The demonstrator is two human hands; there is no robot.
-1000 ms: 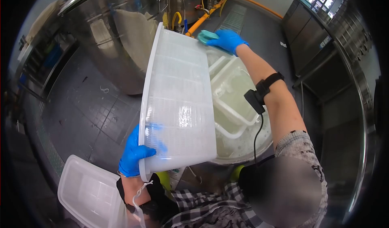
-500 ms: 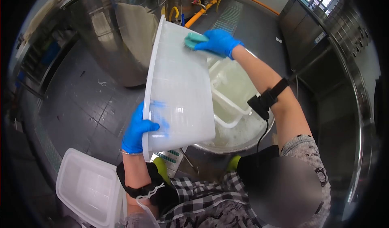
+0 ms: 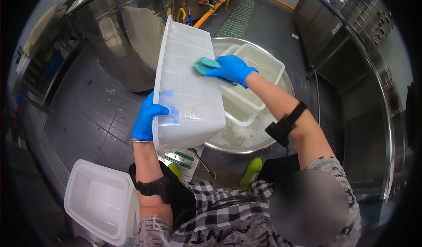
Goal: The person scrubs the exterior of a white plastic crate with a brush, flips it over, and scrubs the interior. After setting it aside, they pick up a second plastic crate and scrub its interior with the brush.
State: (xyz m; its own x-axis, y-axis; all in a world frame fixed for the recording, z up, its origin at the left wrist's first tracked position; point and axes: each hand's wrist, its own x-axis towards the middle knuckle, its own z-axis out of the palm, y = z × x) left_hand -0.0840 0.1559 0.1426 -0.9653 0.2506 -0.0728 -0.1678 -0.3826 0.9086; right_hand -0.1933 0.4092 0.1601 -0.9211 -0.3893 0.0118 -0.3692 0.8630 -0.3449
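Note:
A white plastic tub (image 3: 187,78) is tipped on its side in front of me, its long outer wall turned up. My left hand (image 3: 148,118), in a blue glove, grips the tub's rim, thumb on the outside; its other fingers show faintly through the wall. My right hand (image 3: 235,69), also gloved in blue, is closed round a green scrub brush (image 3: 206,65) pressed against the tub's wall. Behind the right hand, more white tubs (image 3: 268,62) lie in cloudy, foamy water inside a large round metal basin (image 3: 288,86).
Another white tub (image 3: 99,201) stands on the grey tiled floor at lower left. A big steel vat (image 3: 118,36) rises at upper left. An orange pipe (image 3: 204,18) and a green floor grate (image 3: 237,18) lie beyond. Steel counters (image 3: 321,27) line the right.
My right hand has slid the brush down the tub's wall toward me. The tub and my left hand have shifted slightly up in view.

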